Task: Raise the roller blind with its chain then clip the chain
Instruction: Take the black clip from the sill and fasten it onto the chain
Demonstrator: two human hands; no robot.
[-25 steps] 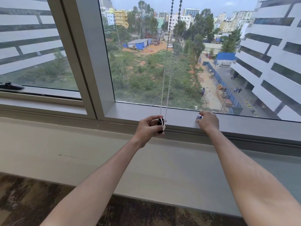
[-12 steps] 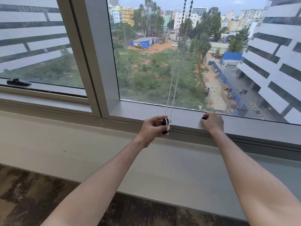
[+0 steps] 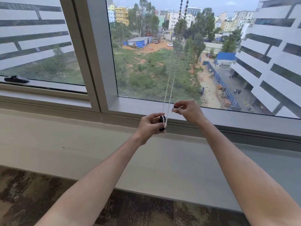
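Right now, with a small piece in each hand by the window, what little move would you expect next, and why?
Probably the right hand carries its small cap-like piece down and left to the black piece in the left hand. The bead chain already drapes over that black piece, the two pieces are apart, and no blind covers the glass, so clipping looks like what remains.

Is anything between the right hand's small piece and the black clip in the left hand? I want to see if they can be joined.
Nothing visible: only open air separates the right hand from the black clip held with the white bead chain.
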